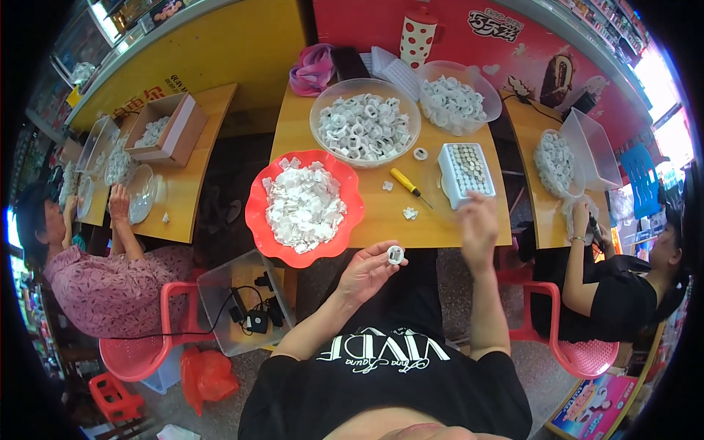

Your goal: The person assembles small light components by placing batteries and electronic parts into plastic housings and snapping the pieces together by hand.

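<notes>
Near the table's front edge, my left hand (368,273) is closed on a small white ring-shaped plastic part (396,255), its opening turned upward. My right hand (478,220) is at the near edge of a white tray (452,192) holding rows of small round silvery pieces. Motion smears its fingers, so whether they hold anything cannot be made out. Left of the tray lies a yellow-handled screwdriver (405,180). Loose white parts lie near it, among them a ring (420,153) and a small piece (410,213).
A red scalloped bowl (253,213) holds flat white pieces. Behind it, clear bowls (315,121) (493,110) hold white ring parts. A polka-dot tumbler (417,37) and pink cloth (311,70) are at the back. One person (110,271) sits left, another (623,293) right, at side tables.
</notes>
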Action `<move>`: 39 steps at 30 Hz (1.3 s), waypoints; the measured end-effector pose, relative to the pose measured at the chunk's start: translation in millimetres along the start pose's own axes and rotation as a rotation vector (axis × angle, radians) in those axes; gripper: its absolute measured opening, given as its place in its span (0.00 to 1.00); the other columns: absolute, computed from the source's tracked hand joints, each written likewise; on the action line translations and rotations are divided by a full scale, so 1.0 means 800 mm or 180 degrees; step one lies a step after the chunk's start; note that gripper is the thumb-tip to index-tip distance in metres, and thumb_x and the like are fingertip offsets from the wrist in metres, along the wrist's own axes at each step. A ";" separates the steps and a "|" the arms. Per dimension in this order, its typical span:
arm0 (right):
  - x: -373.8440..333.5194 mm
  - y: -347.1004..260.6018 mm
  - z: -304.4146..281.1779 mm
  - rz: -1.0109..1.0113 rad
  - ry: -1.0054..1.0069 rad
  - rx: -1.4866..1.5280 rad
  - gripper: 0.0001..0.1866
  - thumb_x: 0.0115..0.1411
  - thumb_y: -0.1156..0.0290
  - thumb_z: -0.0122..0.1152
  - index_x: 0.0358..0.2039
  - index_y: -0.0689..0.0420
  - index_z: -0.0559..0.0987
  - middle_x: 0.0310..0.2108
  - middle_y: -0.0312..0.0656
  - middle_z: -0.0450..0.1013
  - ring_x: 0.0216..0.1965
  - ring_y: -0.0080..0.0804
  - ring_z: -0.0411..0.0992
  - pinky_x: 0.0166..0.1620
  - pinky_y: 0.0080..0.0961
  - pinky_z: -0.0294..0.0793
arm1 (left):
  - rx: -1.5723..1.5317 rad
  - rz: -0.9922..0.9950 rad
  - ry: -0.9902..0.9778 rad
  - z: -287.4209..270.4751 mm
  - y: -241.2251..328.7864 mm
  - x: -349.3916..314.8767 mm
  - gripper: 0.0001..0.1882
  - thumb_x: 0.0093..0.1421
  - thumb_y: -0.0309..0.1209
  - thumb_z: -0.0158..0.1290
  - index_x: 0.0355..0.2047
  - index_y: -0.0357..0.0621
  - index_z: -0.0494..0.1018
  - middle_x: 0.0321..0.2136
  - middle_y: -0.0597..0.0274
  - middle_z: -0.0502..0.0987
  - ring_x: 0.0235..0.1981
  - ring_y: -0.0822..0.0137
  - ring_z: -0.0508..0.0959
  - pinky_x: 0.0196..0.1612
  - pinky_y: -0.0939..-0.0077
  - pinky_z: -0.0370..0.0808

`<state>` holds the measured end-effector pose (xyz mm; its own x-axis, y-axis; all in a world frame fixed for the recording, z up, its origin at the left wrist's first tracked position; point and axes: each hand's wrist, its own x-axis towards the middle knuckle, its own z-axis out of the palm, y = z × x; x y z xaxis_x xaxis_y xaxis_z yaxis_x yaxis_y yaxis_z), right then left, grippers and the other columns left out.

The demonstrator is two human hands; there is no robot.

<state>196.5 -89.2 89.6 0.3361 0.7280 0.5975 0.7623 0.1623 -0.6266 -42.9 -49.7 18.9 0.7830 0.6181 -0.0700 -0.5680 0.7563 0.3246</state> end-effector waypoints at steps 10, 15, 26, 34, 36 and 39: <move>-0.060 -0.083 0.036 -0.0866 -0.0669 0.0259 0.11 0.40 0.81 0.64 0.28 0.59 0.79 0.46 0.47 0.72 0.44 0.46 0.70 0.46 0.37 0.67 | 0.0160 -0.0084 0.0040 0.005 -0.005 -0.010 0.16 0.63 0.24 0.51 0.50 0.34 0.71 0.45 0.56 0.77 0.45 0.67 0.77 0.51 0.71 0.73; -0.060 -0.088 0.035 -0.0827 -0.0731 0.0344 0.11 0.40 0.81 0.65 0.28 0.58 0.79 0.46 0.47 0.72 0.43 0.46 0.70 0.46 0.37 0.67 | 0.0247 0.0000 0.0067 0.006 -0.006 -0.013 0.15 0.63 0.24 0.52 0.49 0.34 0.72 0.45 0.56 0.77 0.46 0.67 0.77 0.51 0.70 0.73; -0.072 -0.093 0.045 -0.0842 -0.0484 0.0250 0.08 0.43 0.82 0.64 0.26 0.61 0.78 0.43 0.47 0.73 0.40 0.46 0.71 0.44 0.35 0.69 | 0.0455 0.0153 0.0017 0.006 -0.008 -0.012 0.15 0.62 0.25 0.52 0.50 0.34 0.72 0.45 0.57 0.77 0.46 0.67 0.76 0.52 0.69 0.72; -0.066 -0.086 0.046 -0.0228 -0.0957 0.0833 0.07 0.44 0.83 0.64 0.27 0.60 0.78 0.42 0.47 0.73 0.41 0.44 0.72 0.45 0.33 0.70 | 0.0546 0.0205 -0.0126 0.003 -0.004 -0.015 0.15 0.62 0.23 0.51 0.50 0.34 0.72 0.43 0.57 0.77 0.43 0.69 0.76 0.49 0.73 0.73; -0.068 -0.081 0.046 0.0092 -0.0985 0.1097 0.07 0.45 0.83 0.63 0.27 0.60 0.78 0.41 0.47 0.73 0.42 0.43 0.72 0.45 0.32 0.70 | 0.0454 0.0145 -0.0091 0.000 -0.005 -0.013 0.15 0.62 0.23 0.51 0.49 0.34 0.72 0.43 0.55 0.77 0.43 0.66 0.77 0.49 0.72 0.73; -0.064 -0.072 0.043 0.1089 -0.0944 0.1869 0.05 0.48 0.83 0.62 0.26 0.61 0.78 0.40 0.46 0.74 0.43 0.41 0.72 0.46 0.29 0.70 | 0.0434 0.0117 -0.0122 0.004 -0.005 -0.011 0.15 0.63 0.23 0.51 0.49 0.33 0.72 0.44 0.53 0.77 0.43 0.62 0.78 0.48 0.71 0.74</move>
<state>116.7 -112.9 77.9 0.2748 0.9377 0.2126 0.1924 0.1631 -0.9677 -47.1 -58.9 21.3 0.7728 0.6343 -0.0205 -0.5588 0.6955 0.4517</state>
